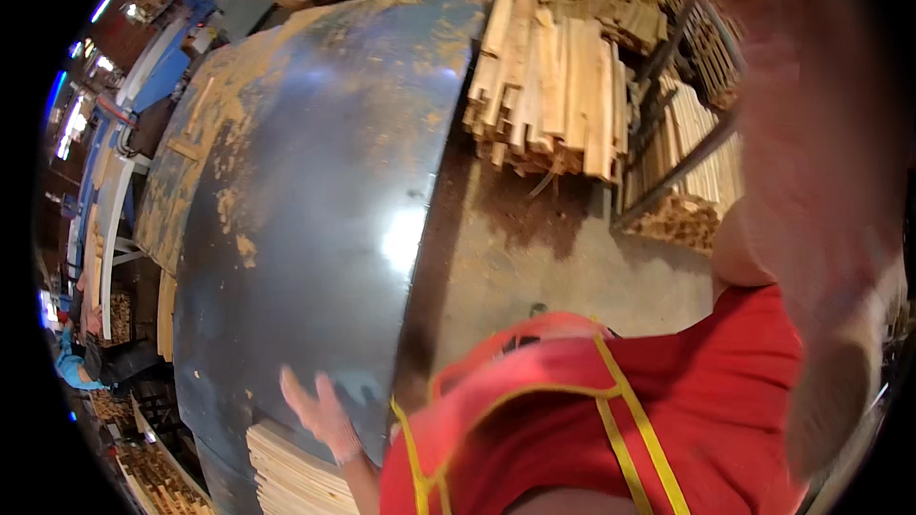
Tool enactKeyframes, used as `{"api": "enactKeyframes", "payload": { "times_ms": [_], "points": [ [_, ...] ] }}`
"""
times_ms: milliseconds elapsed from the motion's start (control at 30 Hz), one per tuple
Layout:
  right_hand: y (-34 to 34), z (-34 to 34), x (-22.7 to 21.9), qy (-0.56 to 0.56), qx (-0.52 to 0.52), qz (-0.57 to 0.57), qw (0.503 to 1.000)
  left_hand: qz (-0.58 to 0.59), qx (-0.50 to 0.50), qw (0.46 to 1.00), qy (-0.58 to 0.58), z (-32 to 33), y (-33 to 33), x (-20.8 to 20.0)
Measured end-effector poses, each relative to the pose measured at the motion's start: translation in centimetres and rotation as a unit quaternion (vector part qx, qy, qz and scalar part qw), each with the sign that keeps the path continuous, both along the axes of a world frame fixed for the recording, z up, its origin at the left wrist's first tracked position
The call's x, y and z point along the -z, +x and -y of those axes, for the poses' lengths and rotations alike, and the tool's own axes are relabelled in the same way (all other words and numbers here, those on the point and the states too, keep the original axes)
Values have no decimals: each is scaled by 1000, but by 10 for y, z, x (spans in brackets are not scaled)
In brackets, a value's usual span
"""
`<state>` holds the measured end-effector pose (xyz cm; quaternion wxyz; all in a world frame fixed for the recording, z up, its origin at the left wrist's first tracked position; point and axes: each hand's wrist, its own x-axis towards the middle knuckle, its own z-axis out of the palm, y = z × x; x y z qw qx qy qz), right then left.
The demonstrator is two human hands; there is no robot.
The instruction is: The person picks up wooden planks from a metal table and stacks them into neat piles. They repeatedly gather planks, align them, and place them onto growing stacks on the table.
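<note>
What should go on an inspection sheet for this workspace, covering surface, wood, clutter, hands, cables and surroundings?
Surface: dark table, bright glare on its right side, tan patches toward its left and far parts.
Job's things: pale board stack at the picture's lower edge, close to the left hand.
Clutter: thin wood strips on the table's left part.
Left hand: open, fingers spread, no held thing visible.
Right hand: blurred near the lens; grip unclear.
Cables: nothing clearly seen.
Surroundings: timber pile and metal rack on the right; another person's blue sleeve far left.
</note>
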<state>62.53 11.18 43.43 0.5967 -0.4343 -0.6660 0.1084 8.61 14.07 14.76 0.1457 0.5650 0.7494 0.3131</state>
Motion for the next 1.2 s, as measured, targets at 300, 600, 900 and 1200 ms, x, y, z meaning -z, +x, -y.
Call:
{"api": "enactKeyframes", "payload": {
  "times_ms": [300, 600, 900, 1200],
  "points": [
    [210, 113, -155, 29, 486, 214, 847, -103, 378, 906, 162, -104, 251, -37],
    [236, 88, -181, -131, 599, 211, 761, 35, 440, 894, 79, -163, 328, -31],
    [216, -151, -112, -41, 496, 272, 824, -45, 546, 825, 141, -401, 536, 45],
    [194, -319, 261, -712, 237, 146, 644, -238, 523, 808, -129, -563, 728, 91]
  ]
}}
